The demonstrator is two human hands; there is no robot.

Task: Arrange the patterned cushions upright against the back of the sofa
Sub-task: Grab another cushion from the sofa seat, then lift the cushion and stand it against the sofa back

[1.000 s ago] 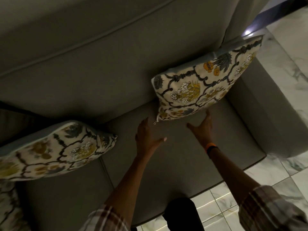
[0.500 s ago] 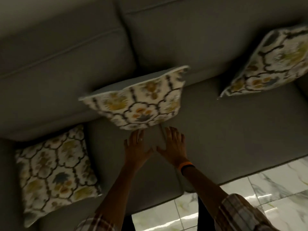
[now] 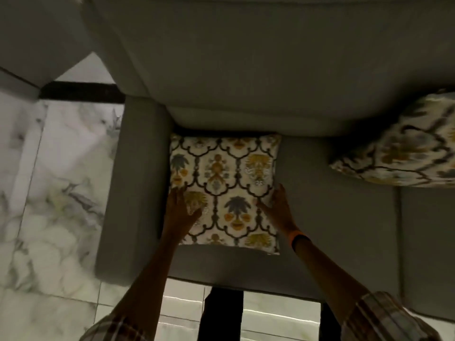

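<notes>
A cream cushion with a dark lattice and yellow and blue floral print point(image 3: 225, 190) lies flat on the seat at the left end of the grey sofa, beside the armrest. My left hand point(image 3: 181, 210) rests on its left edge and my right hand point(image 3: 279, 209) on its right edge, fingers spread along the sides. Whether they grip the fabric is unclear. A second cushion of the same print point(image 3: 403, 148) leans upright against the sofa back point(image 3: 246, 70) at the right edge of view.
The sofa's left armrest point(image 3: 133, 188) stands just left of the flat cushion. White marble floor tiles point(image 3: 49, 193) lie beyond it and in front of the seat. A seam between seat cushions point(image 3: 398, 230) runs at the right. My dark trouser legs show below.
My view swung left along the sofa. Both hands left the middle cushion, which now leans at the right, and came down on the two sides of the flat cushion by the armrest.
</notes>
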